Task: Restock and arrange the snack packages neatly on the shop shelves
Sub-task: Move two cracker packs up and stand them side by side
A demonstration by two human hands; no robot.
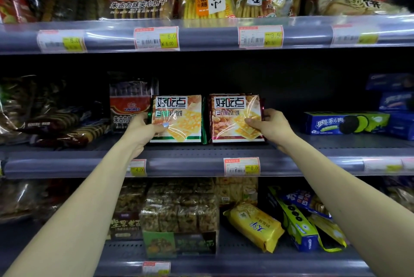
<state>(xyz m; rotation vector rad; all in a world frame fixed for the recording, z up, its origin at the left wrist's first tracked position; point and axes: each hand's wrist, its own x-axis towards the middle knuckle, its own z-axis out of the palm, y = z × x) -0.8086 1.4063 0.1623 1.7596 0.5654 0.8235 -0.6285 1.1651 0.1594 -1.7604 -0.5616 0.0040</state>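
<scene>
Holding two packs upright on middle shelf [201, 153], faces out for display. Left hand [143, 129] grips green-edged pack [179, 117]; right hand [272, 125] grips red-edged pack [235, 117]; edges just beside each other, likely aligning row.

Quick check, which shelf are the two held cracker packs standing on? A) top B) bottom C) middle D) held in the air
C: the green-edged pack in the left hand and the red-edged pack in the right hand stand on the middle shelf.
</scene>
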